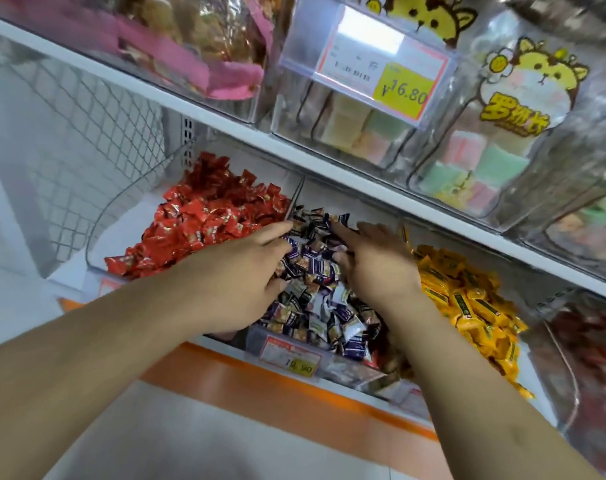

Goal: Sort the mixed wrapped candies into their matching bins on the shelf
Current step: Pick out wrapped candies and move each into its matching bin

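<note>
Three clear bins sit side by side on the lower shelf. The left bin holds red wrapped candies (pixel 204 220). The middle bin holds dark purple and white wrapped candies (pixel 324 306). The right bin holds yellow wrapped candies (pixel 467 299). My left hand (pixel 239 271) lies on the left side of the purple pile, fingers stretched forward along the clear divider (pixel 296 199). My right hand (pixel 377 261) lies on the right side of the same pile, fingers extended into the candies. Neither hand plainly grips a candy; the palms hide what is beneath them.
A price label (pixel 289 356) hangs on the middle bin's front wall above the orange shelf edge (pixel 294 400). A bin of dark red candies (pixel 599 348) sits at far right. The upper shelf (pixel 225 124) carries bagged snacks and a yellow price tag (pixel 403 90). Wire mesh (pixel 80 133) closes the left side.
</note>
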Tool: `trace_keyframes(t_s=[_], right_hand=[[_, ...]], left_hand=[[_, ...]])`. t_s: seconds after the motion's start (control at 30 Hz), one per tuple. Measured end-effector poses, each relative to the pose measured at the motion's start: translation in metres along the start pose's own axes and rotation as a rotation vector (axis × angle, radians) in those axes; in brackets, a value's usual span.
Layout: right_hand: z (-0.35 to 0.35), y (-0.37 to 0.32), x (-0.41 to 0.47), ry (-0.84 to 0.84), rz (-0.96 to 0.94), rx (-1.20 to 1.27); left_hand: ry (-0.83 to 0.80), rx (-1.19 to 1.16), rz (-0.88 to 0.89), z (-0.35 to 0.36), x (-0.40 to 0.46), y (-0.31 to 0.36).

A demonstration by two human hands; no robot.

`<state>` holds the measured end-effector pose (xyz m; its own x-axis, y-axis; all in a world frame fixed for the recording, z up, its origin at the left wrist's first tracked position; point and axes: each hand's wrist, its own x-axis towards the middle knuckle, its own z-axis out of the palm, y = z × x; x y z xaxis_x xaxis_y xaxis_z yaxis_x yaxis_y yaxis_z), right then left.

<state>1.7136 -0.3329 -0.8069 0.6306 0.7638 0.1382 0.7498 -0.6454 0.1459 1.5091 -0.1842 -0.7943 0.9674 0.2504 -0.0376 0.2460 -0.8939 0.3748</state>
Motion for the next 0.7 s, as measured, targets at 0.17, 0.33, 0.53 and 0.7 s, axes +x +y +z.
trace_keyframes(t_s=[0.17,0.33,0.53,0.7], right_hand=[[-0.025,0.009,-0.016,0.017,-0.068,0.177],[-0.038,0.012,-0.048,-0.166,-0.229,0.255],[-0.03,0.004,-0.049,-0.112,-0.266,0.059],[-0.037,0.008,-0.048,-0.078,-0.109,-0.033]], left_hand=[[0.016,0.033,-0.017,-0.002,0.001,0.003],[-0.003,0.053,-0.035,-0.004,0.001,0.01],[-0.01,0.055,-0.045,-0.003,-0.003,0.015],[0.013,0.054,-0.036,0.0,0.001,0.013]])
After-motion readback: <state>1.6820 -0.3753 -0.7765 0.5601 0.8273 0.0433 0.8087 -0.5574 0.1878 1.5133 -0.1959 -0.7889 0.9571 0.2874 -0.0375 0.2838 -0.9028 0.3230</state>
